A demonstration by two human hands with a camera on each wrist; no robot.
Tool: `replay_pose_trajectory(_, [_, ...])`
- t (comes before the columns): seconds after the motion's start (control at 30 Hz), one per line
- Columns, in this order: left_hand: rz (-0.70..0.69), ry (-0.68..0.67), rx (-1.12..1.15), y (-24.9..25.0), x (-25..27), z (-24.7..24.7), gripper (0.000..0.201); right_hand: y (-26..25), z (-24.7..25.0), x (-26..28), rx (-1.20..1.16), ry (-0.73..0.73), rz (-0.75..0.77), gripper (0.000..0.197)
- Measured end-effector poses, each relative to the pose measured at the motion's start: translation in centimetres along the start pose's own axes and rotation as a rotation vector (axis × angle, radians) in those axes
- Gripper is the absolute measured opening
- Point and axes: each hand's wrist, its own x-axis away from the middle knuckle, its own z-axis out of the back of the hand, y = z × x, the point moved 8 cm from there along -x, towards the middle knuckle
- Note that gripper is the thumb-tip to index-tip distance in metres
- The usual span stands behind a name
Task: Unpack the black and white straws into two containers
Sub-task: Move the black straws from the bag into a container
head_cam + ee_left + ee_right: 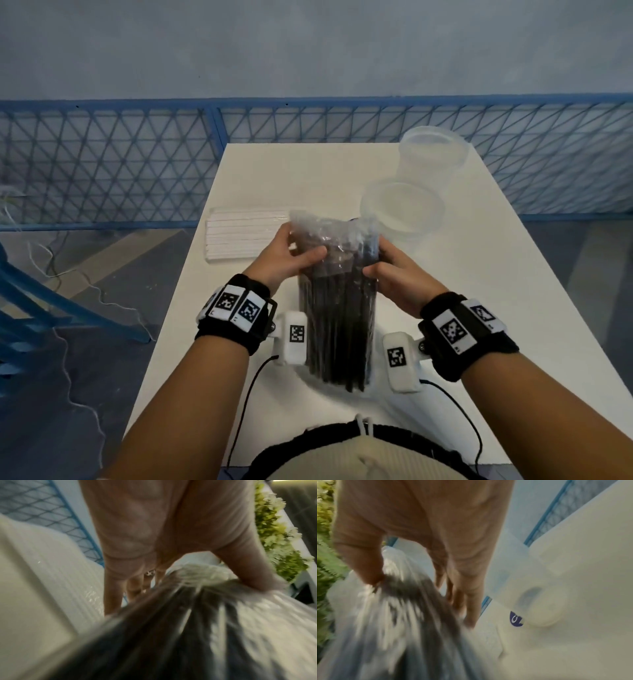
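A clear plastic bag of black straws (337, 318) stands on end over the white table (479, 308), close to my body. My left hand (291, 255) grips the crinkled top of the bag from the left, thumb across its front. My right hand (390, 270) grips the same top from the right. The wrist views show the bag of black straws (188, 635) (406, 628) blurred, with the left hand (171, 577) and right hand (412, 585) pinching its film. A pack of white straws (245, 236) lies flat at the table's left edge. Two clear round containers (402, 209) (433, 150) stand at the back right.
A blue lattice fence (137, 161) runs behind and left of the table. Loose white cables (68, 342) trail over the floor at the left. Black wires (246, 394) run from my wrist cameras across the near table. Bare tabletop lies right of the bag.
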Motion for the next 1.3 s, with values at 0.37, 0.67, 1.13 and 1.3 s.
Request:
replay_pose_trajectory(0.37, [-0.052,-0.076,0.107,-1.6,-0.6,-0.8,0.109,-2.1,4.3,2.7,0.223,0.400,0.276,0.044])
replay_pose_trajectory(0.67, [-0.125,0.001,0.155,-2.1,0.1,-0.8,0.092,-3.1,3.0,3.5,0.317,0.527,0.314,0.013])
replay_pose_trajectory(1.13, [-0.071,0.188,0.002,-3.8,0.7,-0.3,0.089,-4.4,1.5,1.4,0.240,0.446,0.148,0.028])
replay_pose_trajectory(1.3, [-0.065,0.175,0.018,-3.5,0.4,-0.9,0.085,-5.0,1.1,1.0,-0.068,0.326,0.136,0.019])
